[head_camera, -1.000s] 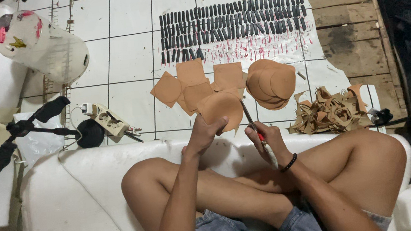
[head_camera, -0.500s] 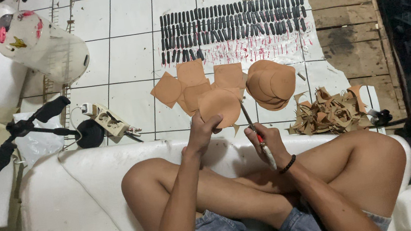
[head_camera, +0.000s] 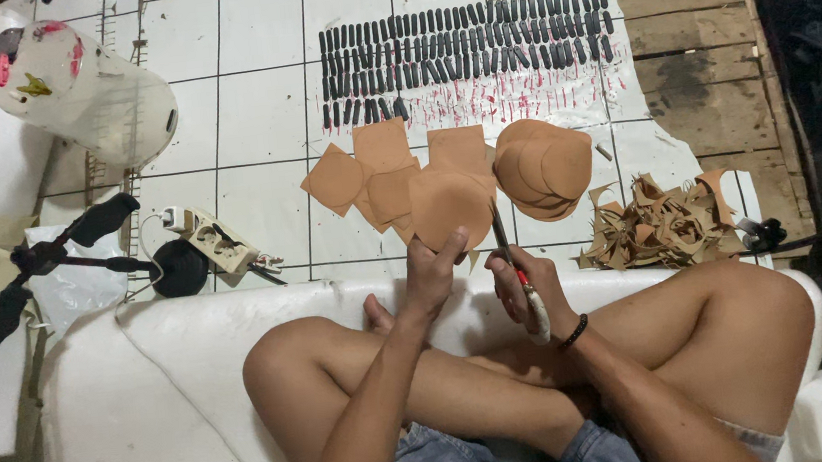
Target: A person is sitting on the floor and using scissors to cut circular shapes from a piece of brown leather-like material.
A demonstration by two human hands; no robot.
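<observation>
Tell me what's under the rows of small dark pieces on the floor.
The dark pieces lie on a white sheet streaked with red marks. Whatever is beneath the sheet is covered.

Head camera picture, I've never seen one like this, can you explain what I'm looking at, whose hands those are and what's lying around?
The camera sits on a person's head and looks down, so the crossed bare legs and both hands are that person's own. The left hand holds up a rounded brown piece. The right hand grips scissors, blades against that piece's edge. On the tiled floor beyond lie square brown sheets, a stack of cut round pieces, a heap of trimmings and rows of small dark strips. To the left are a power strip and a small black tripod.
</observation>
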